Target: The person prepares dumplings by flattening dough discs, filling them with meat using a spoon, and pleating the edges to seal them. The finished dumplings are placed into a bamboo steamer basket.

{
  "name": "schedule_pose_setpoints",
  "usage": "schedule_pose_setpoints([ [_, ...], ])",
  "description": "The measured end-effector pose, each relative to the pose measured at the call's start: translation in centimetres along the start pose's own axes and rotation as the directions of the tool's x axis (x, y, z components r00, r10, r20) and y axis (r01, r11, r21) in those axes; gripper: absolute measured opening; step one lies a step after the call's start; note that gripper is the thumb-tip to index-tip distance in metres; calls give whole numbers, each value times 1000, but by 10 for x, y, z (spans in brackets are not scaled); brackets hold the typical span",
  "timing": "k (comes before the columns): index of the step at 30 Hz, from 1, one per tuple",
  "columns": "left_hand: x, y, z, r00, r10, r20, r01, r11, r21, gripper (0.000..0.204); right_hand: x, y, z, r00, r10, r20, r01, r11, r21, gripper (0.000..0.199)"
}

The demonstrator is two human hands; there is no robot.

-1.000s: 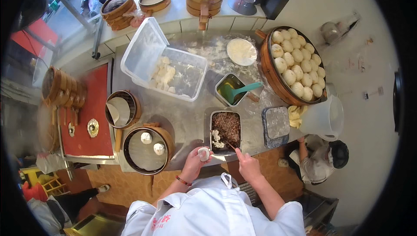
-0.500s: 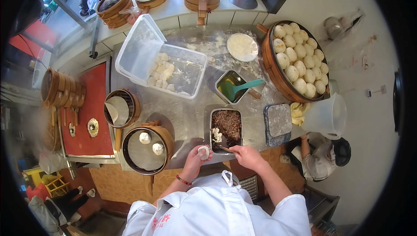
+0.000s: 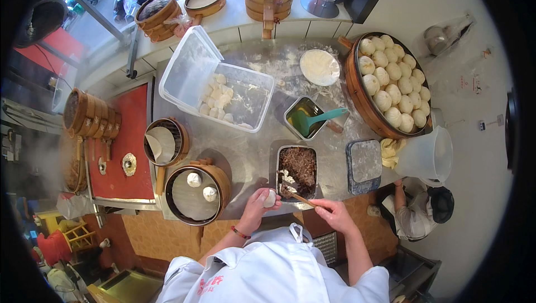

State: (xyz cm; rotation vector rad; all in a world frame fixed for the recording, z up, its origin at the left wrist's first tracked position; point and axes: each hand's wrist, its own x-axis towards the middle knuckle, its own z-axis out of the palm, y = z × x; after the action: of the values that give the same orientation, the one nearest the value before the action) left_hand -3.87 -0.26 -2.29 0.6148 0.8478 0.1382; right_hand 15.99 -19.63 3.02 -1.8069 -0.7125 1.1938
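My left hand (image 3: 260,205) is cupped around a round piece of white dough (image 3: 270,197) at the near edge of the steel counter (image 3: 248,152). My right hand (image 3: 333,211) grips a thin wooden stick (image 3: 300,197) whose tip reaches into the metal tray of dark minced filling (image 3: 298,171) just ahead. Left of my left hand sits a bamboo steamer (image 3: 195,194) with two small white buns on its liner.
A clear plastic box (image 3: 223,94) holds dough pieces. A big bamboo tray (image 3: 388,85) of buns lies at the right, with a white bucket (image 3: 427,155) below it. A green spatula (image 3: 318,119) rests in a small pan, beside a grey scale (image 3: 364,163). A crouching person (image 3: 419,211) is at lower right.
My right hand drew back from the filling tray toward me and turned, still holding the stick. My left hand stayed put with the dough.
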Motion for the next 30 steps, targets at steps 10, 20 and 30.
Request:
schedule_pose_setpoints([
  [10,30,6,49,980,-50,193,102,958,-269,44,-32,-17,56,845,-463,-268,150,686,-712,46],
  [20,33,-4,58,995,53,88,-26,958,-286,29,-42,-5,82,838,-413,-356,115,773,-624,42],
  [30,28,4,51,969,159,190,-112,965,-235,27,-40,-28,65,860,-318,-400,123,889,-442,31],
])
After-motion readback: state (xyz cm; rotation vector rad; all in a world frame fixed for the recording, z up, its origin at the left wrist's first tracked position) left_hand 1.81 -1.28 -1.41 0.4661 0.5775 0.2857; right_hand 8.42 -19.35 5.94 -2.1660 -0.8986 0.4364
